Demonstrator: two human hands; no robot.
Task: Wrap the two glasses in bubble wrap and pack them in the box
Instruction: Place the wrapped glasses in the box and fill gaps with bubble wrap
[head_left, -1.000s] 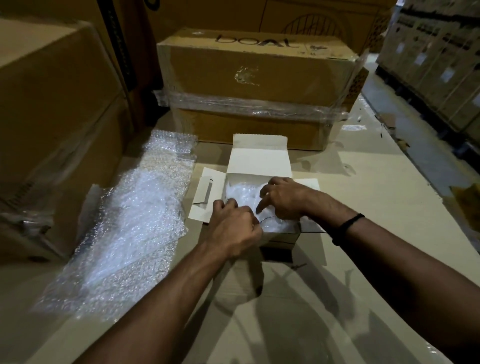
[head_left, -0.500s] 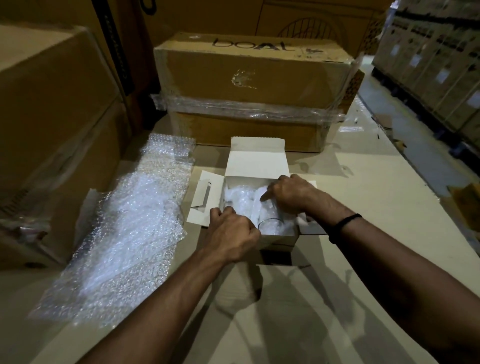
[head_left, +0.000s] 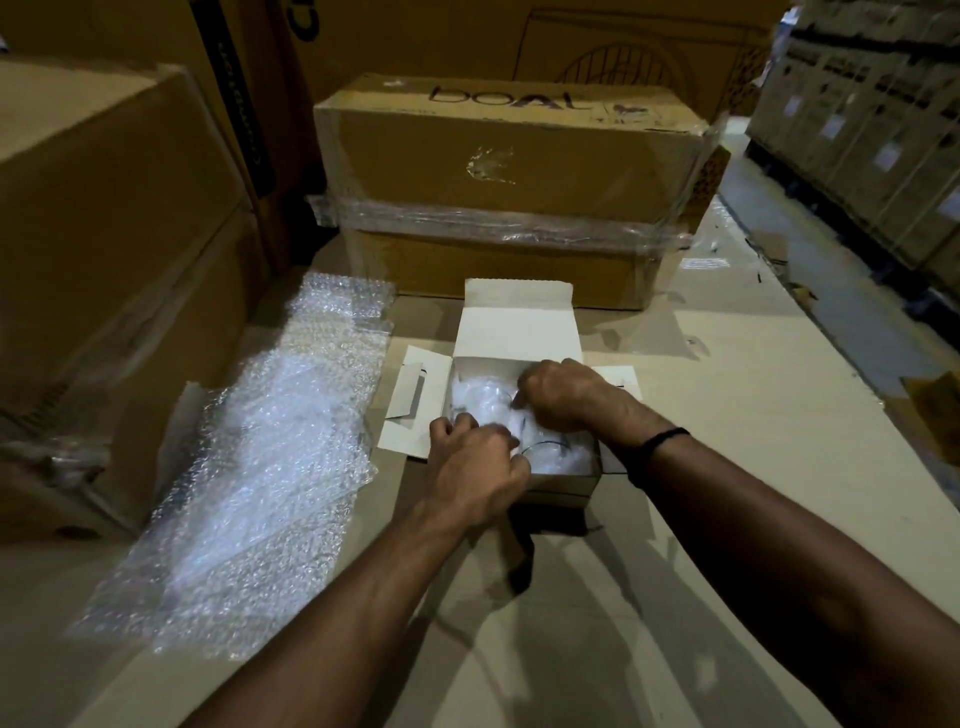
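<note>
Glasses (head_left: 550, 451), bubble-wrapped, are lying in the box (head_left: 519, 332) beneath both hands; left hand (head_left: 475, 470) is pinching the wrap (head_left: 475, 397), right hand (head_left: 563, 397) curling onto it, grip unclear. Pushing hard is risking glass cracking against glass.

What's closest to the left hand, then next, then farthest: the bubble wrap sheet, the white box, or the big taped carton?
1. White box: the left hand is at its near edge.
2. Bubble wrap sheet: off to the left.
3. Taped carton: behind the box.
</note>
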